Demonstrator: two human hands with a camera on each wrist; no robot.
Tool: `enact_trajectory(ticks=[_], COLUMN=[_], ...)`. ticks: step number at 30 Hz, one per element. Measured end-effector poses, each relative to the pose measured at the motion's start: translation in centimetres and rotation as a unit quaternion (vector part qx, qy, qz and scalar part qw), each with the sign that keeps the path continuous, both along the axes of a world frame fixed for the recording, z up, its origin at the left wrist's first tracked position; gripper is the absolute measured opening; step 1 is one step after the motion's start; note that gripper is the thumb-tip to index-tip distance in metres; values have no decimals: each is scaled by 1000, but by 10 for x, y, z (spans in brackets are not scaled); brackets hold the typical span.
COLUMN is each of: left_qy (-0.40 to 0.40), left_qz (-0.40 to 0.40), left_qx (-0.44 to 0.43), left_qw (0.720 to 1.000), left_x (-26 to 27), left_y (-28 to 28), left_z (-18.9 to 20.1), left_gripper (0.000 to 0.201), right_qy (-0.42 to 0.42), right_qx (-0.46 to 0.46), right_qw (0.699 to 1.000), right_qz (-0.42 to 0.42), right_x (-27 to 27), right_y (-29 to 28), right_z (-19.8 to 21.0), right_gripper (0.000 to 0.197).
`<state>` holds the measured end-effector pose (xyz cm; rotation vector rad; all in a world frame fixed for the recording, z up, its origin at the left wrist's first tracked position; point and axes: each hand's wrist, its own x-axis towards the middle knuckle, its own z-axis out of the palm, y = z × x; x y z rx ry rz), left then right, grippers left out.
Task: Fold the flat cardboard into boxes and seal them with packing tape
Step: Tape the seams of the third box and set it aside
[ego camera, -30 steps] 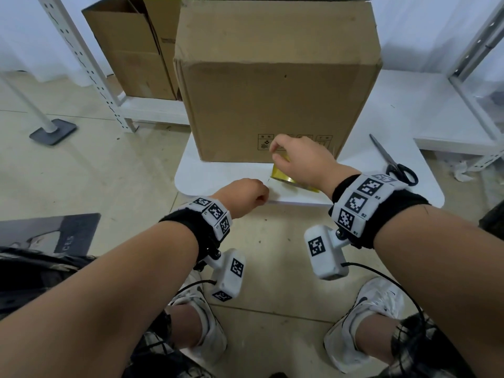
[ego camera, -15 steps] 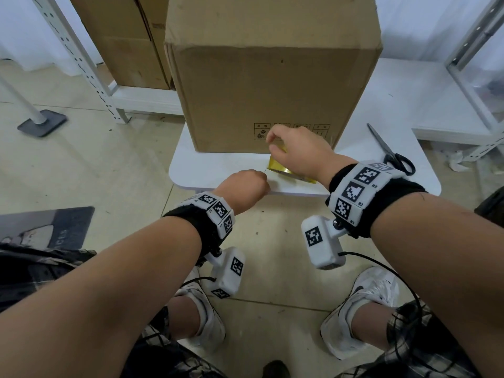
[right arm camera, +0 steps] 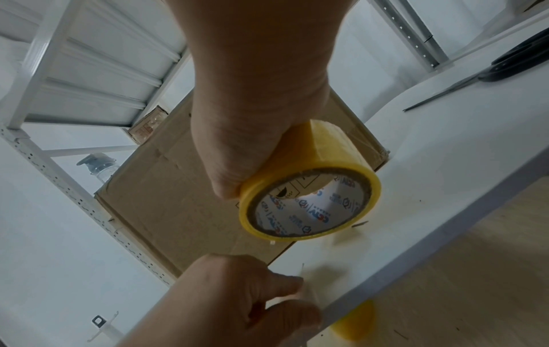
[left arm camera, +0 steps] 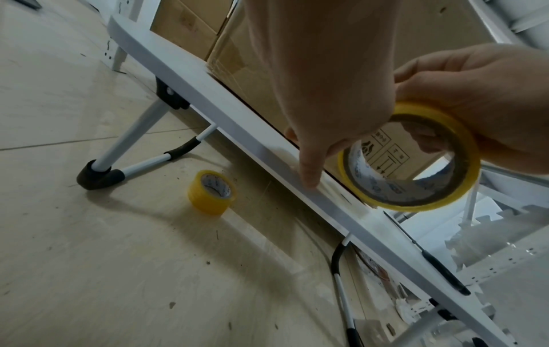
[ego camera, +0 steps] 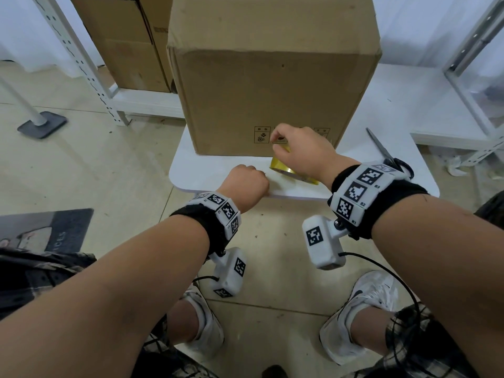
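Observation:
A folded brown cardboard box (ego camera: 272, 91) stands upright on a small white folding table (ego camera: 212, 173). My right hand (ego camera: 300, 151) grips a yellow packing tape roll (ego camera: 281, 166) just above the table, close to the bottom of the box's front face. The roll (right arm camera: 320, 150) is on edge, its printed core facing me. My left hand (ego camera: 245, 181) is curled at the table's front edge. Its thumb (left arm camera: 309, 173) presses there and seems to pinch the clear free tape end, which is hard to make out.
Black-handled scissors (ego camera: 387, 154) lie on the table's right side. A second yellow tape roll (left arm camera: 210, 192) sits on the floor under the table. More cardboard boxes (ego camera: 122, 42) stand on a white metal shelf (ego camera: 81, 64) behind on the left. My feet are below the table edge.
The head view has come closer to the box. Both hands keep their holds in nearly the same places. The roll sits slightly higher against the box front.

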<state>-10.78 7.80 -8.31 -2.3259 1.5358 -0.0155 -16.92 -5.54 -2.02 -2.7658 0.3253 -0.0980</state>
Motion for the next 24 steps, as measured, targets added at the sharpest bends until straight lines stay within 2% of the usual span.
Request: enact_trajectory(ticks=[3,6,8,10,11,12,14,15,16,22,24], left_qy=[101,231,254,290,338,406,548,597,621,604,573], left_qz=[95,191,239,272,270,263,257,252,243,181,180], left_qx=[-34,-92,-119,-204,-275,-356,-449,-458,-453,-472,-494], left_qw=[990,950,929,894,858,800,657,608,591,616,629], left_x=[10,21,34,44,46,44,35,32,29,23,22], left_y=[-2,0,5,10,11,13,12,13,14,34,39], left_z=[-4,-9,-9,1,10,21,46,57,65,112,129], left_gripper=[34,33,33,35,35,37,50,53,51,4,7], right_qy=[-1,-8,-13,-18,-24,-29,-34,-38,-47,-89,-102], right_qx=[11,46,77,103,113,117,108,99,90,47,38], right_qw=[1000,999,996,993,992,991,991,991,991,988,986], right_qz=[-2,25,40,51,56,60,71,77,83,115,126], right_x=[-2,-2,-4,-6,-6,-7,-6,-6,-6,-12,-15], right_y=[-1,-6,-7,-8,-9,-9,-8,-7,-6,5,11], right_z=[0,2,10,20,25,29,38,43,47,90,108], right_gripper=[21,23,27,31,32,32,34,34,34,32,32])
